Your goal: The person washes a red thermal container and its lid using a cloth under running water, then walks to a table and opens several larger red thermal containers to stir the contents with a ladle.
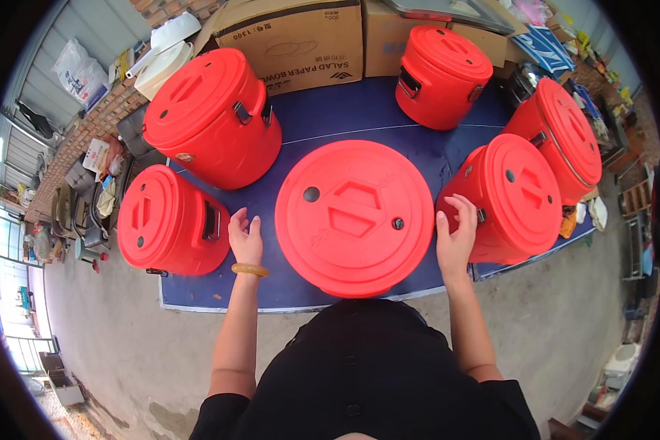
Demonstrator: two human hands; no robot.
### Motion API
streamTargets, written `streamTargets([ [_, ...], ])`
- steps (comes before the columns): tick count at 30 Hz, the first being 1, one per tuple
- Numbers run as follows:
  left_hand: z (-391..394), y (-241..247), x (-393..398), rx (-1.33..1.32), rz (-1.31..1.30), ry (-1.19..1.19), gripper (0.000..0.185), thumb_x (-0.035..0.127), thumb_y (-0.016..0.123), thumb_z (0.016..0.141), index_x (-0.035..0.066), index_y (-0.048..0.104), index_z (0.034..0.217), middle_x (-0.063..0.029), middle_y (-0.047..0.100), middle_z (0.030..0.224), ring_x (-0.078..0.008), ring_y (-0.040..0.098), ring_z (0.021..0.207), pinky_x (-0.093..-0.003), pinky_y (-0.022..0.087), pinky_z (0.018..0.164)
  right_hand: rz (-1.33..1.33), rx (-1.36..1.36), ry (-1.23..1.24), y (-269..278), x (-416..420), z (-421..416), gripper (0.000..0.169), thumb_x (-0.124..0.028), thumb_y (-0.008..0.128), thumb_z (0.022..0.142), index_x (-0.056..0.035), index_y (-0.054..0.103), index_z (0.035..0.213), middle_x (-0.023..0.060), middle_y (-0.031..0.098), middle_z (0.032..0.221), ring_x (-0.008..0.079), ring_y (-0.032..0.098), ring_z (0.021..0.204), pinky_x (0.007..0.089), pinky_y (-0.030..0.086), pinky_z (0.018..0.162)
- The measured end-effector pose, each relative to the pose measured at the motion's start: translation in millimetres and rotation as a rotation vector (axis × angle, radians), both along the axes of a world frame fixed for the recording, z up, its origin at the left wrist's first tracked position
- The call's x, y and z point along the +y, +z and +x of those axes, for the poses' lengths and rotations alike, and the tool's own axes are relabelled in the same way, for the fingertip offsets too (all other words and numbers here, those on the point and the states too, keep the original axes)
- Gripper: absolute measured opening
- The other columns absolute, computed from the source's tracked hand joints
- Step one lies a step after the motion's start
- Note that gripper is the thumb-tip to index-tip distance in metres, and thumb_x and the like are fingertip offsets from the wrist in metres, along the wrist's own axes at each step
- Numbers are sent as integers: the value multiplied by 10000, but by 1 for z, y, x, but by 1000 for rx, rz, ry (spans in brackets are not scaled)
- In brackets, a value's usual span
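Observation:
A round red plastic lid with a moulded grip and two black plugs faces up on a red insulated barrel, right in front of my body. My left hand is raised between this barrel and a smaller red barrel with a black side handle; it holds nothing, and a yellowish bangle is on the wrist. On the other side, my right hand hovers with bent, parted fingers between the middle lid and another lidded red barrel with a metal latch. Whether it touches either is unclear.
Further lidded barrels stand at the back left, back right and far right on the blue table. Cardboard boxes line its back edge. White plastic containers sit at upper left, beside a low brick wall.

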State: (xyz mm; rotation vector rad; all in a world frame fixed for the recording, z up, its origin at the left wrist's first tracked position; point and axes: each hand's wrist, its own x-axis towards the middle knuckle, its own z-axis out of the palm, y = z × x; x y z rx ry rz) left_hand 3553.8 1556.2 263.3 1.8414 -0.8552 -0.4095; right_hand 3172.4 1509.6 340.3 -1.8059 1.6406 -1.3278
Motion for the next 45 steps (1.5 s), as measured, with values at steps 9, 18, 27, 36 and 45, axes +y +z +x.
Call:
streamTargets([
  [9, -47, 9, 4, 203, -136, -52, 296, 163, 557, 933, 8, 542, 1185, -103, 568, 1074, -149, 570, 920, -274, 459, 803, -70, 563, 528, 33, -35, 101, 233, -153, 710, 733, -35, 626, 915, 129, 598, 916, 287, 573, 915, 398, 414, 814],
  [18, -36, -10, 34, 349, -201, -15, 290, 121, 547, 936, -5, 525, 1197, -68, 588, 1074, -103, 549, 905, -232, 441, 793, -45, 127, 485, 54, -38, 73, 263, -126, 704, 773, -2, 600, 980, 94, 595, 868, 244, 587, 833, 353, 446, 766],
  [27, -66, 90, 22, 274, -372, -208, 388, 72, 562, 914, -12, 443, 1274, -145, 489, 1270, -216, 515, 1139, -317, 422, 958, 281, -1336, 499, 91, -46, 26, 222, -106, 660, 835, 21, 607, 1009, 53, 623, 883, 100, 597, 846, 250, 474, 734],
  [36, -80, 124, 5, 870, -202, -513, 563, 340, 452, 976, 23, 288, 1412, -174, 465, 1324, -266, 515, 1175, -378, 411, 992, 543, -1408, 747, 88, -17, 97, 202, -126, 642, 843, 17, 623, 985, 93, 638, 906, 146, 618, 865, 280, 486, 755],
  [45, -30, 85, 53, 1485, -445, -448, 484, 333, 444, 959, 61, 408, 1358, -130, 479, 1363, -291, 490, 1222, -439, 411, 1033, 605, -897, 1117, 85, -37, 166, 194, -146, 625, 850, 13, 640, 960, 133, 653, 928, 191, 638, 883, 309, 497, 775],
])
